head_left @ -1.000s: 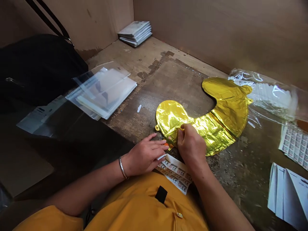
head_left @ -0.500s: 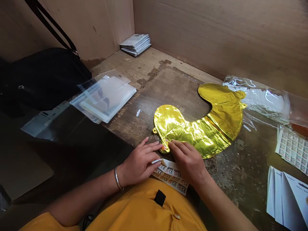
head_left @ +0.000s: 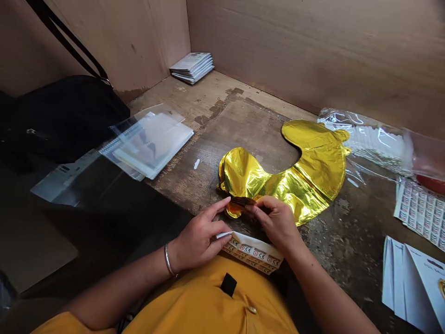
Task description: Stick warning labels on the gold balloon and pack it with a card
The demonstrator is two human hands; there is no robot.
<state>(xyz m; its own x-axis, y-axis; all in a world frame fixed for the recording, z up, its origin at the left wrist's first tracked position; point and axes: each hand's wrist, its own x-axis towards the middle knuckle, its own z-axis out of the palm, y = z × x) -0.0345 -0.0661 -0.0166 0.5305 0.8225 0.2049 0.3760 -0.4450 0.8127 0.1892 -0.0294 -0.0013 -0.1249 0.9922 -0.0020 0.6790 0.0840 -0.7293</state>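
A flat gold foil balloon [head_left: 288, 181], curved like a crescent with a rounded lobe at each end, lies on a worn wooden board. My right hand [head_left: 274, 222] is shut on its small neck tab, which is pinched and folded over near the left lobe. My left hand [head_left: 198, 241] is just left of that tab, with its index finger stretched towards it. Its thumb and lower fingers hold the end of a white strip of printed warning stickers [head_left: 252, 253]. The strip lies against my mustard shirt [head_left: 208, 297].
A black bag [head_left: 59, 120] lies at left, beside transparent bags with white sheets [head_left: 149, 144]. A stack of packets [head_left: 191, 68] stands in the far corner. At right lie a plastic bag [head_left: 368, 139], sticker sheets [head_left: 420, 213] and white cards [head_left: 410, 283]. Plywood walls [head_left: 295, 51] rise behind.
My right hand has pinched the balloon's neck tab and folded it over towards my left hand. The left lobe's edge now looks doubled, and the sticker strip sits flatter against my shirt.
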